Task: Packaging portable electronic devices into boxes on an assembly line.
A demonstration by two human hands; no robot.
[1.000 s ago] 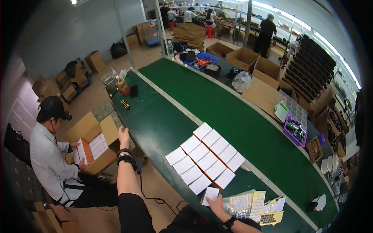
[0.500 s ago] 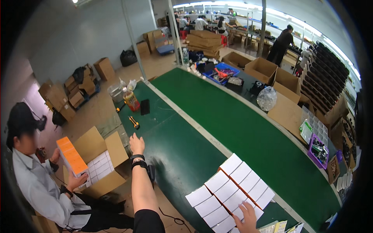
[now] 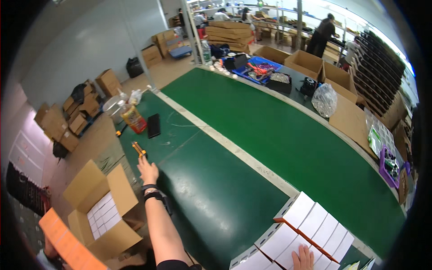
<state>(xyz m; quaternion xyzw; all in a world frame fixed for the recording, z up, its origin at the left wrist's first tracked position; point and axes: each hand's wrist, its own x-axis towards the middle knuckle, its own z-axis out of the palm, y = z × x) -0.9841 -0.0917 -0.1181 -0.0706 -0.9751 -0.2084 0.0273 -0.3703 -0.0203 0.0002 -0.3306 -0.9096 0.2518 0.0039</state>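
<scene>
My left hand (image 3: pixel 147 172) reaches across the green table with its fingers stretched out, holding nothing I can see. Its fingertips are at the near end of a yellow and black utility knife (image 3: pixel 138 148); whether they touch it I cannot tell. My right hand (image 3: pixel 303 258) lies with fingers extended on top of the white boxes (image 3: pixel 280 243), which stand in rows at the lower right and show orange sides. The lower picture edge cuts off part of the rows and of that hand.
A black phone (image 3: pixel 154 125) and a drink bottle (image 3: pixel 132 118) stand beyond the knife. An open carton (image 3: pixel 127 191) with white boxes sits left of my arm. At lower left, a co-worker's hand holds a row of orange boxes (image 3: pixel 67 238). A green belt (image 3: pixel 252 130) runs alongside.
My left hand has come close to the knife. The view has shifted, and the co-worker with the orange boxes is now mostly out of the picture at lower left. My right hand stays on the boxes.
</scene>
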